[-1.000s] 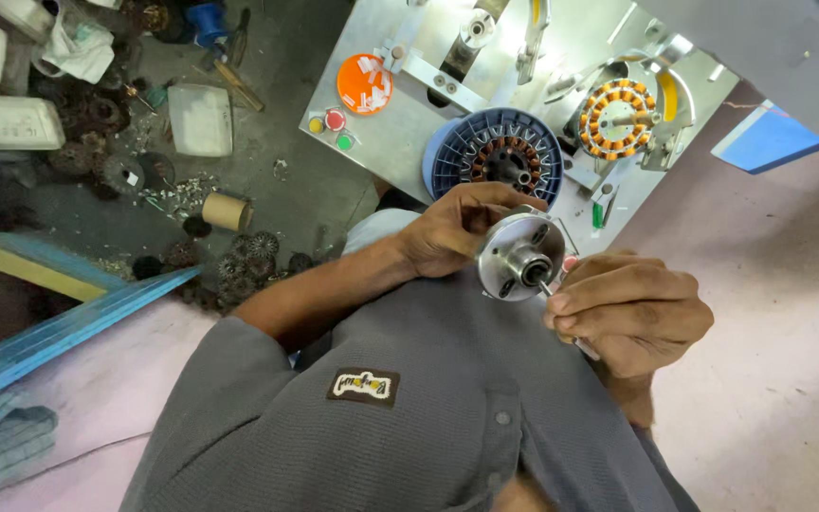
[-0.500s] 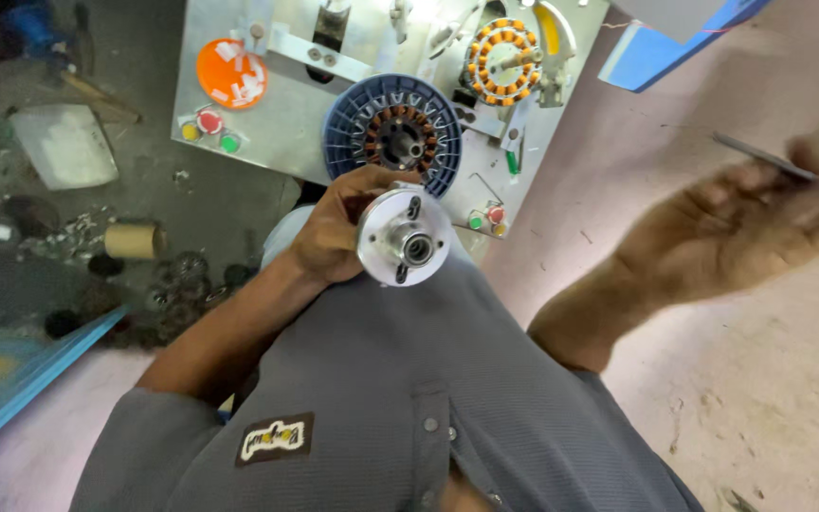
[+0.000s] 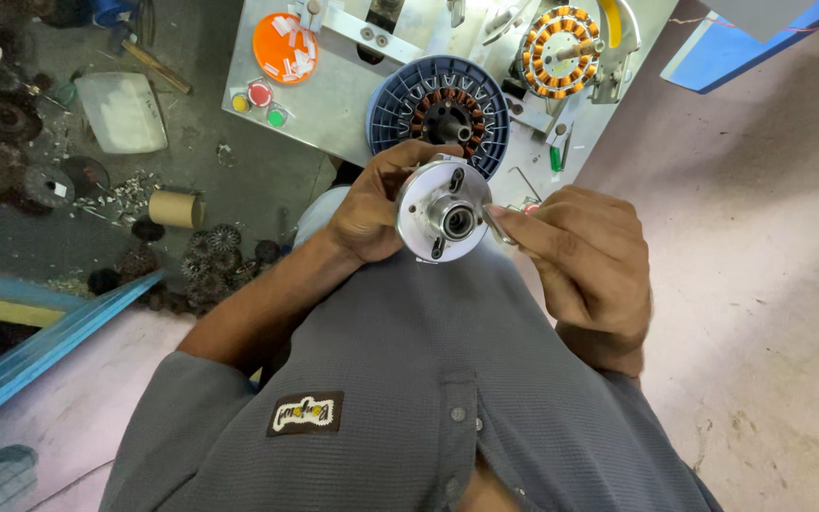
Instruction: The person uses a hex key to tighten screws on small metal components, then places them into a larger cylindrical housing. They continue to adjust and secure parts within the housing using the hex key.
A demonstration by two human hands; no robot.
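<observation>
My left hand grips a round silver metal cover by its left rim, face up, with a bearing at its centre and slots around it. My right hand pinches a small thin metal piece whose tip touches the cover's right side beside the bearing. Both hands are held over my lap, above my grey shirt. Just beyond the cover a blue ribbed motor housing with copper windings lies on a metal workbench plate.
On the plate sit an orange round disc, three small coloured buttons and an orange wound stator on a fixture. On the floor at left lie a white tray, a cardboard tube, dark gear-like parts and a blue beam.
Half a second ago my right hand was stretched out to the right with a thin metal piece. It has come back to the cover, which my left hand has kept holding.
</observation>
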